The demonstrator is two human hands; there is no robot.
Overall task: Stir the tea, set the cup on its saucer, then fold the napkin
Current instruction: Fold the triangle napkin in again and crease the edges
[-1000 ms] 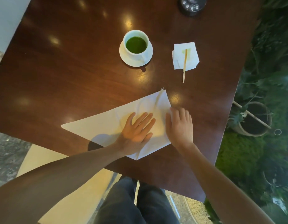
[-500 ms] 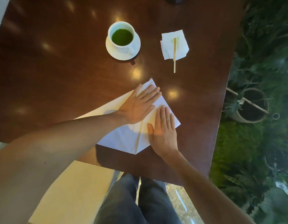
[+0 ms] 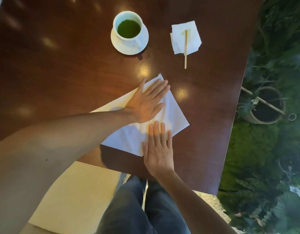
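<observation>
White napkin (image 3: 172, 114) under flat left hand (image 3: 145, 103), right hand (image 3: 160, 149)

The table (image 3: 65, 68) is dark reddish wood with a glossy, polished finish that throws back soft light spots. On it, beyond the folded napkin (image 3: 172, 112), the cup (image 3: 128, 30) and saucer (image 3: 124, 48) look like smooth, glazed white ceramic. The napkin itself is matt white, thin and faintly creased; whether cloth or paper is unclear. To the right of the cup, a pale bare-wood stirring stick (image 3: 185, 49) lies across a small matt paper tissue (image 3: 193, 38), stained faintly green.
</observation>
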